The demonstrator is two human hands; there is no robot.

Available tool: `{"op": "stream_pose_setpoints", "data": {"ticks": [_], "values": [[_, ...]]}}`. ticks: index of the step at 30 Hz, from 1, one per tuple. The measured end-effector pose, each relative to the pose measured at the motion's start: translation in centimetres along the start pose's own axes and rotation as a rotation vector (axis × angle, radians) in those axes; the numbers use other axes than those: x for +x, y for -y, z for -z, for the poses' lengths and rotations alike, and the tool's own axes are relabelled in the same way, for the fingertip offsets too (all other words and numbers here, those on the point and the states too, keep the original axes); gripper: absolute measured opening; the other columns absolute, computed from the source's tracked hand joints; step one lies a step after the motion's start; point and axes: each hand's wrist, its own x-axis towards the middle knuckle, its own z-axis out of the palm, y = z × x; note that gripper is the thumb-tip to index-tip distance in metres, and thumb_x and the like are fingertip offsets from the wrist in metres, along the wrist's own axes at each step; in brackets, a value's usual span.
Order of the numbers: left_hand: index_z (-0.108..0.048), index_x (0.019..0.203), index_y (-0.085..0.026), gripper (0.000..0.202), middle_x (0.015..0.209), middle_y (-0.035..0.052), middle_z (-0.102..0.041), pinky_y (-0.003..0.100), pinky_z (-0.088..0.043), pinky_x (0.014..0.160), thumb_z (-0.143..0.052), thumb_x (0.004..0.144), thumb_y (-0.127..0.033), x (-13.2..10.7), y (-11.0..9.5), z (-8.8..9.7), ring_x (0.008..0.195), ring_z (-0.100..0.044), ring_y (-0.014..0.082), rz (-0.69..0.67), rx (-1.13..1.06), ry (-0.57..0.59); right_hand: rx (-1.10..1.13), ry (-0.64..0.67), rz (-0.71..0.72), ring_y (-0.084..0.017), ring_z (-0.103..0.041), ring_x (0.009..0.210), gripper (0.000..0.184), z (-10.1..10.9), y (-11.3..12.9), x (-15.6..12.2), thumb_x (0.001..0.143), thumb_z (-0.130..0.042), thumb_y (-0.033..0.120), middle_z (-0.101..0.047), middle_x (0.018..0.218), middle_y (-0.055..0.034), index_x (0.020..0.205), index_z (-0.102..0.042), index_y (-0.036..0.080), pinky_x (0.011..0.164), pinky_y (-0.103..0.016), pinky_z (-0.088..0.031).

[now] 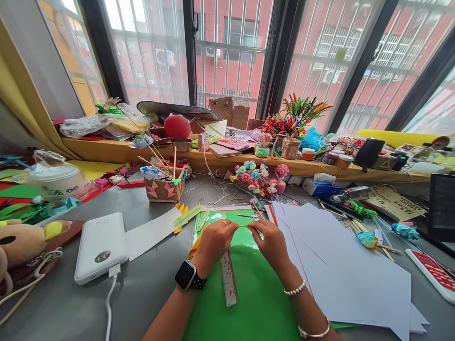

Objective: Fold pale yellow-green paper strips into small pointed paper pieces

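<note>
Over a glossy green sheet (249, 293), my left hand (216, 237) and my right hand (269, 239) meet fingertip to fingertip. Stretched between the two pinches is a thin, pale green strip (243, 226), mostly covered by the fingers; its material is too small to tell. Both hands are closed on its ends. A short patterned ruler (228, 279) lies on the green sheet below my left hand. Just beyond the fingers rest scissors (254, 215), partly hidden. Left of the hands are light green folded paper strips (187, 215) with yellow pieces (181, 208) beside them.
A white power bank (100, 248) with a cable stands on the left. White paper sheets (348, 270) spread on the right, near a red-and-white calculator (433, 274). Behind are a stick-filled box (165, 188), colourful craft flowers (258, 177) and a crowded window ledge (227, 158).
</note>
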Motion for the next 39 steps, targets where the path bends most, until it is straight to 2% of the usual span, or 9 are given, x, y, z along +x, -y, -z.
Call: {"op": "stream_pose_setpoints", "data": {"ticks": [7,11,13,18,22,25,28,32,39], "values": [[-0.059,0.082,-0.019,0.018,0.072,0.0033,-0.062,0.025,-0.042,0.058,-0.042,0.078,-0.018,0.1,0.3,0.5,0.066,-0.057,0.015,0.093,0.008,-0.012,-0.02,-0.066,-0.163,-0.017,-0.056,0.073,0.021,0.7,-1.0,0.0,0.076,-0.042,0.016,-0.063,0.075,-0.0047,0.081,-0.062,0.018,0.066,-0.027,-0.042],[-0.059,0.083,-0.017,0.02,0.078,0.0051,-0.063,0.028,-0.043,0.061,-0.04,0.078,-0.02,0.0,0.5,0.5,0.07,-0.057,0.0173,0.238,-0.066,-0.019,0.076,-0.12,-0.264,-0.019,-0.057,0.071,0.021,0.7,-1.6,0.1,0.075,-0.042,0.02,-0.064,0.077,-0.0066,0.079,-0.063,0.017,0.065,-0.03,-0.043],[-0.058,0.083,-0.017,0.02,0.08,0.0049,-0.063,0.029,-0.043,0.063,-0.039,0.079,-0.023,0.1,0.5,0.6,0.072,-0.057,0.0176,0.308,-0.174,-0.008,0.213,-0.099,-0.316,-0.019,-0.058,0.069,0.02,0.6,-1.6,0.2,0.074,-0.045,0.024,-0.064,0.077,-0.0074,0.077,-0.063,0.017,0.064,-0.031,-0.045],[-0.058,0.081,-0.017,0.023,0.075,0.0025,-0.063,0.025,-0.043,0.059,-0.04,0.078,-0.031,0.5,-0.1,0.6,0.066,-0.056,0.0148,0.417,-0.575,0.076,0.58,0.157,-0.374,-0.019,-0.06,0.066,0.025,-0.1,-0.7,0.4,0.069,-0.053,0.036,-0.066,0.072,-0.0068,0.077,-0.063,0.014,0.057,-0.027,-0.047],[-0.055,0.093,-0.016,0.025,0.063,0.0005,-0.06,0.023,-0.041,0.05,-0.042,0.077,-0.029,0.5,-0.6,0.3,0.057,-0.054,0.0136,0.422,-0.72,0.184,0.648,0.092,-0.445,-0.019,-0.059,0.06,0.035,-0.6,-0.3,0.3,0.071,-0.049,0.042,-0.064,0.063,-0.0083,0.07,-0.063,0.01,0.053,-0.026,-0.045],[-0.054,0.094,-0.016,0.024,0.07,0.0022,-0.062,0.025,-0.044,0.057,-0.046,0.074,-0.026,0.5,-0.8,0.1,0.062,-0.056,0.0144,0.395,-0.667,0.153,0.634,0.05,-0.479,-0.019,-0.059,0.056,0.036,-0.8,-0.3,0.1,0.07,-0.049,0.044,-0.064,0.061,-0.0084,0.071,-0.063,0.01,0.048,-0.025,-0.043],[-0.055,0.094,-0.018,0.024,0.088,0.0063,-0.061,0.032,-0.045,0.068,-0.051,0.071,-0.025,0.4,-1.1,-0.1,0.078,-0.056,0.0187,0.307,-0.463,0.081,0.513,0.04,-0.483,-0.018,-0.056,0.049,0.035,-0.7,-0.2,0.0,0.07,-0.048,0.043,-0.062,0.054,-0.0067,0.062,-0.063,0.012,0.042,-0.024,-0.039],[-0.053,0.097,-0.021,0.027,0.094,0.007,-0.059,0.034,-0.046,0.07,-0.054,0.07,-0.025,0.2,-1.4,-0.5,0.084,-0.055,0.0209,0.173,-0.288,0.056,0.467,0.056,-0.452,-0.016,-0.053,0.047,0.034,-0.6,0.5,0.1,0.071,-0.047,0.041,-0.061,0.051,-0.005,0.057,-0.062,0.013,0.042,-0.022,-0.037],[-0.052,0.097,-0.02,0.025,0.091,0.0062,-0.058,0.032,-0.046,0.07,-0.051,0.072,-0.022,0.2,-1.8,-0.6,0.083,-0.055,0.019,0.179,-0.313,0.036,0.384,0.058,-0.434,-0.012,-0.045,0.043,0.035,-0.5,0.9,0.2,0.071,-0.048,0.04,-0.054,0.046,-0.0015,0.053,-0.059,0.013,0.04,-0.021,-0.031]]}}
